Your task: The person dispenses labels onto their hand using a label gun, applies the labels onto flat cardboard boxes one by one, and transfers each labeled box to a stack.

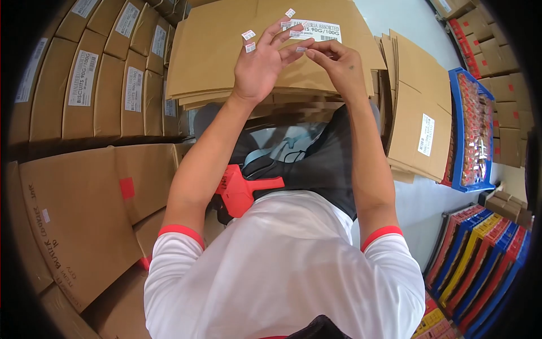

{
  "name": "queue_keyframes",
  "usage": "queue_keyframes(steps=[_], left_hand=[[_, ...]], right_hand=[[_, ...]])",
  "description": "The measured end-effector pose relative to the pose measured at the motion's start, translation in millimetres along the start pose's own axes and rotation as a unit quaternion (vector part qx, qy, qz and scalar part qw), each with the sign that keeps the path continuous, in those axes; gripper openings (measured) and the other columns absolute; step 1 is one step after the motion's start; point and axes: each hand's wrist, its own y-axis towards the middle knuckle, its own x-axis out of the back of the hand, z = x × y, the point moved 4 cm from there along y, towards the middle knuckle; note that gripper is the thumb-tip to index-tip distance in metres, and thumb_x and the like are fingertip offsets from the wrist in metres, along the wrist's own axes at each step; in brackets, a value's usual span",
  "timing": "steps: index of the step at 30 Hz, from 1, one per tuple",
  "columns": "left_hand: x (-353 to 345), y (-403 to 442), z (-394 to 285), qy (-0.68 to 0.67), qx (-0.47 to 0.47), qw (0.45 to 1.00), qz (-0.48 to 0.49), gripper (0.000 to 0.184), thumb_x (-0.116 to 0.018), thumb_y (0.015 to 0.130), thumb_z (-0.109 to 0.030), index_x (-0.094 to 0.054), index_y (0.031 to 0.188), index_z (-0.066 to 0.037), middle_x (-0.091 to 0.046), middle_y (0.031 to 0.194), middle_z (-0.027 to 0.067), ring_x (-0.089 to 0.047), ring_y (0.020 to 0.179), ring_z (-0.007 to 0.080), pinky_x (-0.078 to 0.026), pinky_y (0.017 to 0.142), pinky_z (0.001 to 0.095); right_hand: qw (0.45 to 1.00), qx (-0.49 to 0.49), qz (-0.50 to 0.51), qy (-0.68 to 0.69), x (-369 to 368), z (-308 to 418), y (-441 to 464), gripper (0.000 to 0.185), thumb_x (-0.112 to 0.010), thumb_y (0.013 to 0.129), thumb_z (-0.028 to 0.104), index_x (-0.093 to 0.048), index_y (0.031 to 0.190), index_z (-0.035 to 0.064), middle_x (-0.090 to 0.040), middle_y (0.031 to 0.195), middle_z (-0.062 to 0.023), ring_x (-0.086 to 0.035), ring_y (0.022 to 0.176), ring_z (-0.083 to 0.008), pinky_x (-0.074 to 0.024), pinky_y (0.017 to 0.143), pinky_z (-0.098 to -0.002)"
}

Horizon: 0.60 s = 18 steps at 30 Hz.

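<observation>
My left hand (257, 73) is open, palm up, with its fingers spread above a stack of flat cardboard (209, 51). Small white stickers with red print cling to its fingertips, among them one sticker (290, 12) at the top and another sticker (248, 34) at the left. My right hand (341, 68) pinches thumb and fingers together at a small sticker (301, 50) on a left fingertip, the two hands nearly touching there. A printed biscuit label (327, 29) lies on the cardboard behind the fingers. A red label gun (237, 192) rests by my lap, touched by neither hand.
Labelled biscuit cartons (84, 79) are stacked at the left, with a larger handwritten carton (73, 209) nearer. More flat cardboard (420, 101) stands at the right, beside a blue crate (460, 130) of packed goods. Several coloured crates (480, 260) are stacked at lower right.
</observation>
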Motion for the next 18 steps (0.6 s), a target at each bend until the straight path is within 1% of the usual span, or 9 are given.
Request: queue_keyframes(steps=[6,8,9,11,12,14,15,17,18], left_hand=[[10.7,-2.5,3.4,-0.026,-0.002,1.0,0.001,0.099,-0.043,0.092,-0.078,-0.031,0.158,-0.006,-0.034,0.161,0.022,-0.046,0.141,0.0427,-0.035,0.118,0.0508],[11.6,-2.1,2.8,0.057,-0.004,0.998,0.007,0.095,-0.042,0.094,-0.075,-0.032,0.157,-0.006,-0.034,0.162,0.0186,-0.044,0.143,0.0401,-0.034,0.118,0.052],[19.7,-2.6,5.0,0.055,-0.005,0.998,0.004,0.095,-0.042,0.094,-0.075,-0.032,0.157,-0.006,-0.034,0.162,0.0186,-0.044,0.143,0.0401,-0.034,0.118,0.052],[53.6,-3.4,13.0,0.229,-0.014,0.973,-0.031,0.087,-0.042,0.098,-0.069,-0.033,0.157,-0.006,-0.033,0.164,0.0149,-0.044,0.144,0.0374,-0.037,0.116,0.0542],[69.8,-3.5,15.1,0.229,-0.015,0.973,-0.033,0.087,-0.042,0.098,-0.069,-0.033,0.157,-0.006,-0.033,0.164,0.0149,-0.044,0.144,0.0374,-0.037,0.116,0.0542],[108.2,-7.3,13.9,0.233,-0.031,0.965,-0.117,0.076,-0.04,0.104,-0.06,-0.032,0.157,-0.006,-0.033,0.163,0.0131,-0.045,0.142,0.0355,-0.043,0.111,0.0548],[122.0,-10.7,13.7,0.232,-0.031,0.965,-0.116,0.076,-0.04,0.104,-0.06,-0.032,0.157,-0.006,-0.033,0.163,0.0131,-0.045,0.142,0.0355,-0.043,0.111,0.0548],[149.8,-18.0,14.4,0.208,-0.017,0.961,-0.179,0.068,-0.039,0.107,-0.052,-0.032,0.157,-0.006,-0.036,0.16,0.0149,-0.049,0.138,0.0362,-0.049,0.106,0.0523],[157.0,-19.2,16.7,0.207,-0.018,0.962,-0.179,0.068,-0.039,0.107,-0.052,-0.032,0.157,-0.006,-0.036,0.16,0.0149,-0.049,0.138,0.0362,-0.049,0.106,0.0523]], right_hand=[[1.0,0.006,0.001,-0.023,-12.5,-11.1,6.7,0.019,-0.079,0.089,0.016,-0.076,0.097,-0.0009,-0.073,0.081,-0.0046,-0.065,0.075,-0.0084,-0.05,0.069,-0.0247],[0.998,-0.016,-0.002,-0.057,-13.4,-9.3,6.9,0.02,-0.08,0.088,0.017,-0.076,0.096,-0.0006,-0.072,0.078,-0.0037,-0.064,0.072,-0.0081,-0.0491,0.066,-0.0242],[0.998,-0.017,0.001,-0.058,-12.8,-11.8,9.4,0.02,-0.08,0.088,0.017,-0.076,0.096,-0.0006,-0.072,0.078,-0.0037,-0.064,0.072,-0.0081,-0.0491,0.066,-0.0242],[0.997,-0.015,-0.033,-0.064,-1.0,-21.6,20.8,0.02,-0.079,0.088,0.018,-0.075,0.094,-0.0008,-0.072,0.077,-0.0038,-0.063,0.068,-0.008,-0.0499,0.064,-0.0245],[0.997,-0.015,-0.03,-0.065,8.2,-29.6,31.3,0.02,-0.079,0.088,0.018,-0.075,0.094,-0.0008,-0.072,0.077,-0.0038,-0.063,0.068,-0.008,-0.0499,0.064,-0.0245],[0.994,-0.069,-0.067,-0.047,38.8,-57.9,59.1,0.019,-0.076,0.09,0.019,-0.074,0.091,-0.0007,-0.07,0.075,-0.004,-0.063,0.066,-0.0094,-0.0512,0.062,-0.0248],[0.994,-0.069,-0.067,-0.048,52.5,-74.0,73.2,0.019,-0.076,0.09,0.019,-0.074,0.091,-0.0007,-0.07,0.075,-0.004,-0.063,0.066,-0.0094,-0.0512,0.062,-0.0248],[0.986,-0.131,-0.048,-0.088,74.1,-107.7,99.0,0.02,-0.074,0.092,0.02,-0.073,0.086,0.0002,-0.069,0.072,-0.0042,-0.064,0.063,-0.0113,-0.0524,0.059,-0.0257],[0.986,-0.131,-0.048,-0.09,78.6,-110.2,108.9,0.02,-0.074,0.092,0.02,-0.073,0.086,0.0002,-0.069,0.072,-0.0042,-0.064,0.063,-0.0113,-0.0524,0.059,-0.0257]])
